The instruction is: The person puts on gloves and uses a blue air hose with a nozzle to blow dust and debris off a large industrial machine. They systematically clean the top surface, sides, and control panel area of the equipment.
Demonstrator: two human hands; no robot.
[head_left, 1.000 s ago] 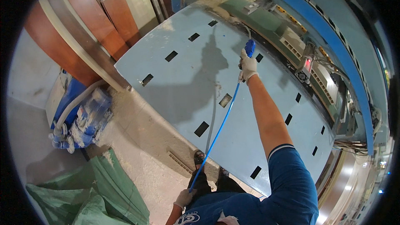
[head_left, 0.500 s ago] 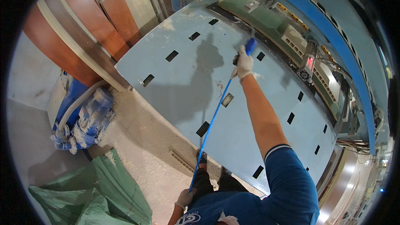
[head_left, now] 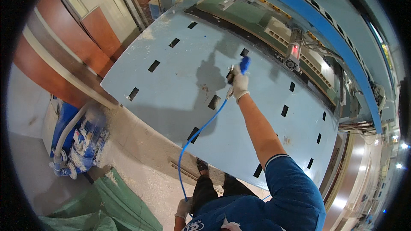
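In a pale glove, my right hand (head_left: pixel 240 86) grips a blue air blow gun (head_left: pixel 244 65) above the light blue machine table (head_left: pixel 167 92). A thin blue air hose (head_left: pixel 192 140) runs from the gun's lower end, bowing left over the table's near edge. Down by my hip, my gloved left hand (head_left: pixel 183 208) is closed round that hose. Black rectangular slots (head_left: pixel 214 102) pierce the table, and pale dust (head_left: pixel 147 34) lies scattered near its far left corner. The shadow of my head and arm falls across the surface.
A blue machine beam (head_left: pixel 317 17) arches over the far side, with a red-lit metal unit (head_left: pixel 293 51) below. Wood-coloured panels (head_left: pixel 100 32) lean at left. On the dusty floor stand a blue hose-fitted machine (head_left: pixel 87 139) and a green cloth (head_left: pixel 115 199).
My right hand and the blow gun have drawn back toward me from the far edge. The hose, taut before, now sags in a curve to the left. The whole view has shifted slightly.
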